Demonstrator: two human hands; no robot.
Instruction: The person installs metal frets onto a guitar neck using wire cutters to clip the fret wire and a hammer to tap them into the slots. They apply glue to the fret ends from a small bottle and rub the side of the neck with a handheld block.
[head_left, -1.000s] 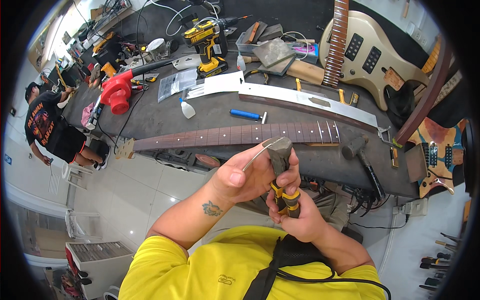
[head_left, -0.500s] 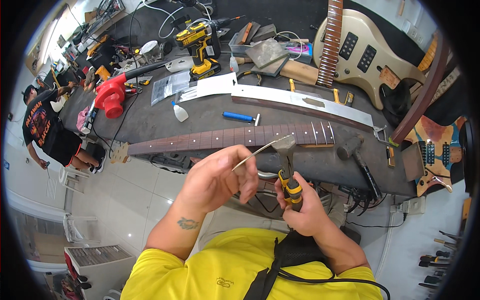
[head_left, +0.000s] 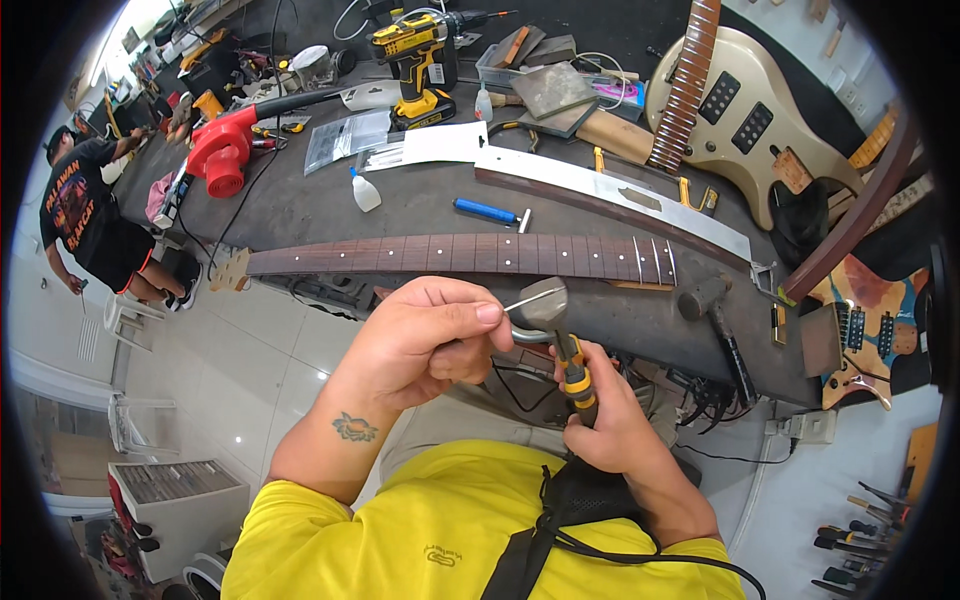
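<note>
My left hand [head_left: 430, 345] is closed, pinching a thin curved silver wire [head_left: 528, 298] between thumb and forefinger; the wire's far end lies at the wide steel head of the pliers [head_left: 540, 305]. My right hand [head_left: 610, 410] is wrapped round the pliers' yellow-and-black handles, holding them upright below that head. Just beyond both hands, a guitar neck [head_left: 450, 255] with a dark fretboard lies along the bench edge, a few silver frets at its right end. A black-headed hammer [head_left: 700, 300] rests to the right of my hands.
The dark bench [head_left: 380, 210] holds a red blower [head_left: 220, 155], a yellow drill [head_left: 410, 70], a metal straight bar [head_left: 600, 195], a blue-handled tool [head_left: 485, 211] and a small bottle [head_left: 364, 195]. Guitar bodies [head_left: 750, 130] stand at the right. A co-worker [head_left: 85, 200] stands at the far left.
My left hand first moved off the pliers toward the left and now pinches the wire near their head. The pliers' head has tilted, and the wire lies at a shallower angle.
</note>
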